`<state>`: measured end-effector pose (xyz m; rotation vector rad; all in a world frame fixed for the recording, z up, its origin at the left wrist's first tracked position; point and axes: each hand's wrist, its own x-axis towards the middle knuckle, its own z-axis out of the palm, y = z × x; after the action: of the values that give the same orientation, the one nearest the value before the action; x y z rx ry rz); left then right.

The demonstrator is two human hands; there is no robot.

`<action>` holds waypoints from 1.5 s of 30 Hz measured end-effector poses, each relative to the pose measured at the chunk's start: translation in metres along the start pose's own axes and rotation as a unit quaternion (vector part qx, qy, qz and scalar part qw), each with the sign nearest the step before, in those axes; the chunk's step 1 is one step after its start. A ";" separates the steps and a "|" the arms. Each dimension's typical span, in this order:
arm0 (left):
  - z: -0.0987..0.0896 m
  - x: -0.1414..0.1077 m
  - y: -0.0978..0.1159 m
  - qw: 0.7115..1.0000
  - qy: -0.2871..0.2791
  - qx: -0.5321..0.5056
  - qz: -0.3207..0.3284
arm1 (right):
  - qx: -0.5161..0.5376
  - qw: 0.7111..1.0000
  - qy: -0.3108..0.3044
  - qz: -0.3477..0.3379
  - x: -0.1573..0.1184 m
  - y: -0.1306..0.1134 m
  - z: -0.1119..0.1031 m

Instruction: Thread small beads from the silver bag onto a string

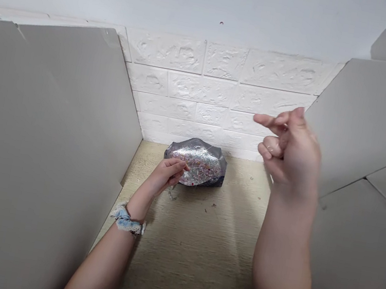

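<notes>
A shiny silver-grey pouch (pixel 196 147) stands at the back of the wooden table, its front opening showing many small pink, white and pale green beads (pixel 201 169). My left hand (pixel 167 175) is in front of the beads, thumb and forefinger pinched together. Whatever sits between those fingertips is too small to name. Raised well above the table on the right, my right hand (pixel 294 149) has its fingers curled in and the forefinger bent forward, slightly blurred. What it holds, if anything, I cannot make out. A blue scrunchie (pixel 126 220) circles my left wrist.
Tall grey panels enclose the table (pixel 192 258) on the left (pixel 42 139) and right (pixel 373 130). Behind it rises a white brick-patterned wall (pixel 225 61). Small dark scraps (pixel 213 205) lie on the tabletop in front of the pouch.
</notes>
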<state>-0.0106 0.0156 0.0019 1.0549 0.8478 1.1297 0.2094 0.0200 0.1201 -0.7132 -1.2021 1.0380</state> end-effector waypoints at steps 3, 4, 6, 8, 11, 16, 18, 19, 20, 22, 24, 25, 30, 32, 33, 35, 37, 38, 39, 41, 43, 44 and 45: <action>-0.002 0.000 -0.001 1.000 -0.023 0.005 -0.004 | 0.047 0.997 0.049 -0.025 -0.003 -0.013 -0.007; -0.002 0.000 -0.001 1.000 -0.029 0.007 -0.003 | 0.067 0.995 0.061 -0.031 -0.004 -0.018 -0.009; -0.002 0.000 -0.001 0.999 -0.035 0.013 -0.002 | 0.103 0.990 0.078 -0.054 -0.006 -0.024 -0.013; -0.003 -0.001 -0.001 0.999 -0.037 0.019 -0.003 | 0.131 0.984 0.088 -0.084 -0.007 -0.029 -0.017; -0.002 -0.001 0.000 0.999 -0.038 0.026 -0.004 | 0.157 0.975 0.096 -0.121 -0.009 -0.032 -0.025; -0.002 -0.002 0.001 0.998 -0.053 0.021 -0.011 | 0.175 0.968 0.073 -0.162 -0.011 -0.036 -0.034; -0.001 -0.002 0.001 0.998 -0.061 0.019 -0.015 | 0.184 0.964 0.107 -0.157 -0.012 -0.039 -0.033; -0.001 -0.002 0.001 0.998 -0.065 0.019 -0.015 | 0.189 0.962 0.126 -0.151 -0.012 -0.040 -0.032; -0.001 -0.002 0.001 0.997 -0.068 0.021 -0.015 | 0.192 0.960 0.140 -0.147 -0.012 -0.041 -0.031; 0.000 -0.002 0.000 0.997 -0.075 0.031 -0.015 | 0.198 0.955 0.154 -0.159 -0.011 -0.041 -0.033; 0.001 -0.002 0.000 0.996 -0.080 0.046 -0.017 | 0.196 0.952 0.165 -0.169 -0.008 -0.038 -0.039; 0.001 -0.002 0.000 0.995 -0.081 0.053 -0.019 | 0.186 0.952 0.173 -0.170 -0.006 -0.036 -0.042; 0.002 -0.003 0.001 0.993 -0.074 0.080 -0.038 | 0.040 0.967 0.194 -0.162 0.003 -0.018 -0.043; 0.003 -0.003 0.002 0.993 -0.071 0.085 -0.045 | -0.047 0.977 0.164 -0.131 0.006 -0.007 -0.033; 0.003 -0.003 0.003 0.993 -0.070 0.086 -0.046 | -0.095 0.983 0.128 -0.092 0.007 -0.002 -0.026; 0.005 -0.004 0.004 0.993 -0.067 0.085 -0.048 | -0.169 0.985 0.020 0.010 0.009 0.011 -0.013; 0.005 -0.004 0.005 0.993 -0.064 0.085 -0.052 | -0.188 0.973 -0.101 0.085 0.011 0.024 -0.001; 0.006 -0.004 0.005 0.993 -0.062 0.086 -0.054 | -0.178 0.964 -0.160 0.116 0.012 0.031 0.005; 0.005 -0.004 0.005 0.993 -0.060 0.087 -0.055 | -0.161 0.951 -0.217 0.148 0.012 0.038 0.010; 0.005 -0.003 0.005 0.993 -0.057 0.090 -0.057 | -0.129 0.923 -0.306 0.198 0.012 0.050 0.019; 0.004 -0.003 0.004 0.993 -0.053 0.091 -0.056 | -0.112 0.893 -0.370 0.229 0.011 0.062 0.026; 0.004 -0.002 0.004 0.993 -0.049 0.092 -0.055 | -0.110 0.879 -0.399 0.239 0.010 0.066 0.030; 0.004 -0.002 0.003 0.993 -0.043 0.094 -0.052 | -0.114 0.863 -0.427 0.246 0.010 0.071 0.032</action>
<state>-0.0088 0.0129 0.0062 1.1919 0.9425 0.9243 0.1603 0.0537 0.0691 -0.7870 -1.9897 1.7646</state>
